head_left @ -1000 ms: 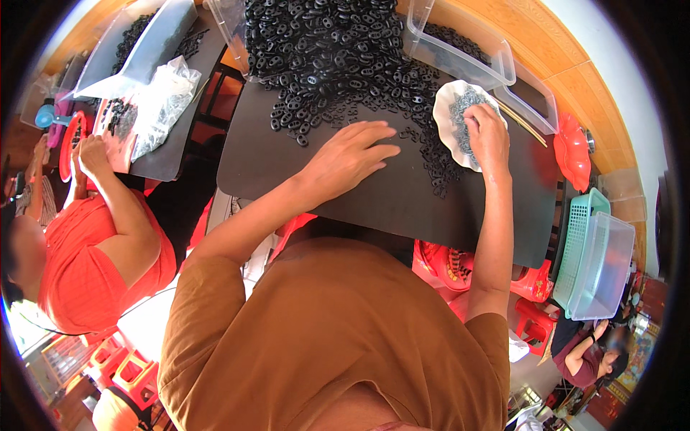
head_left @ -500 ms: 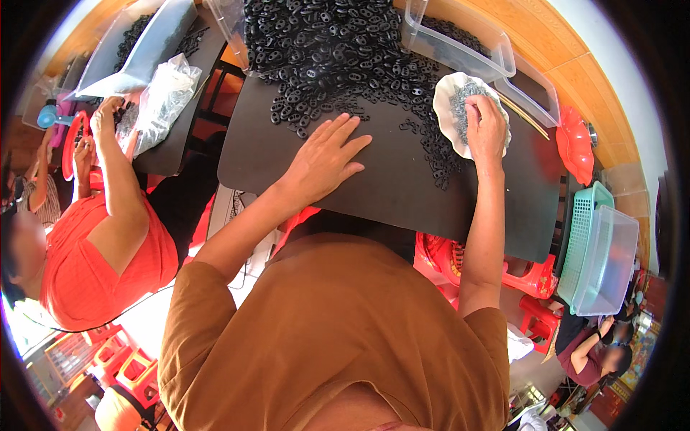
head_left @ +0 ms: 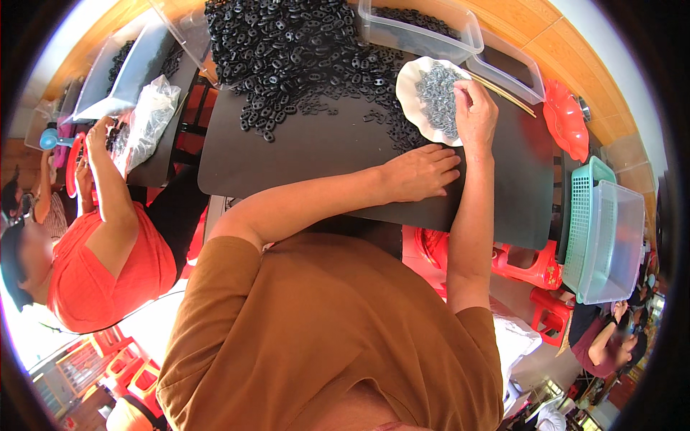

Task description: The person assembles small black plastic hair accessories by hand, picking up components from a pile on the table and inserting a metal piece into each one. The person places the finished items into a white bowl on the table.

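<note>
On the dark work mat (head_left: 316,154) the left hand (head_left: 420,174) lies flat, palm down, fingers spread a little and pointing toward the white plate (head_left: 407,90); it grips nothing, and whether a small part sits under the palm cannot be told. Just beyond it the right hand (head_left: 474,115) hovers over the near edge of that plate, fingers curled together in a pinch above the heap of small grey metal pieces (head_left: 437,97) the plate holds; what, if anything, is caught between the fingertips is too small to make out. Farther up the mat spreads a big loose pile of black oval parts (head_left: 302,50), its nearest strays reaching down close to the plate and the left hand. Two clear plastic tubs (head_left: 460,36) stand beside the plate at the mat's far edge, one with more black parts inside. A red dish (head_left: 564,118) sits off to the right, and below it a green plastic basket (head_left: 586,215) nests beside a clear bin (head_left: 618,244). At the left, a person in a red shirt (head_left: 93,266) works at another table, hands raised by a clear bag of small parts (head_left: 147,122)
</note>
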A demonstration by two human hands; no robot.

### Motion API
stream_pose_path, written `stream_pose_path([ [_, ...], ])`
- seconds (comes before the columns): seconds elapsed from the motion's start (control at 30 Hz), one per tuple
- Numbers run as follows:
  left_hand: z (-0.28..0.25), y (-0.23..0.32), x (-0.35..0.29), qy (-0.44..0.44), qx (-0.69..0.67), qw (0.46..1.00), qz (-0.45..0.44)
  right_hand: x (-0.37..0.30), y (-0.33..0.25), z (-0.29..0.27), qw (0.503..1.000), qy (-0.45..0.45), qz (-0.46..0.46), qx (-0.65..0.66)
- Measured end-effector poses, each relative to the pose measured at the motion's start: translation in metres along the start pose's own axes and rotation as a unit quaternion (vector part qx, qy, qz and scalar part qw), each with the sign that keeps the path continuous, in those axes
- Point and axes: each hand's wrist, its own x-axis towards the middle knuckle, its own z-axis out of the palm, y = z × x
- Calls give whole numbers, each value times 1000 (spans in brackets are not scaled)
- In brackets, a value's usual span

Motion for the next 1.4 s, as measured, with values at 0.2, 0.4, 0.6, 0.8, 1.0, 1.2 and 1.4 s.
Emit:
stream_pose_path([
  [0.2,-9,-13,-20,11,38,999,-9,3,-4,-8,999,31,2,36],
  [0.4,-37,-41,-50,-24,93,995,-41,4,-12,-11,997,50,8,66],
  [0.6,-55,-60,-64,12,123,987,-107,3,-7,-5,994,57,-8,89],
  [0.8,-49,-1,-76,25,54,995,-84,0,-2,0,996,50,-5,76],
  [1.0,-37,10,-58,-58,65,987,-134,-4,0,11,997,21,-2,80],
  [1.2,-46,-23,-62,-28,100,976,-194,-5,-3,13,997,7,-9,81],
  [1.4,-62,20,-112,-15,24,983,-180,-4,3,18,999,-6,-15,47],
])
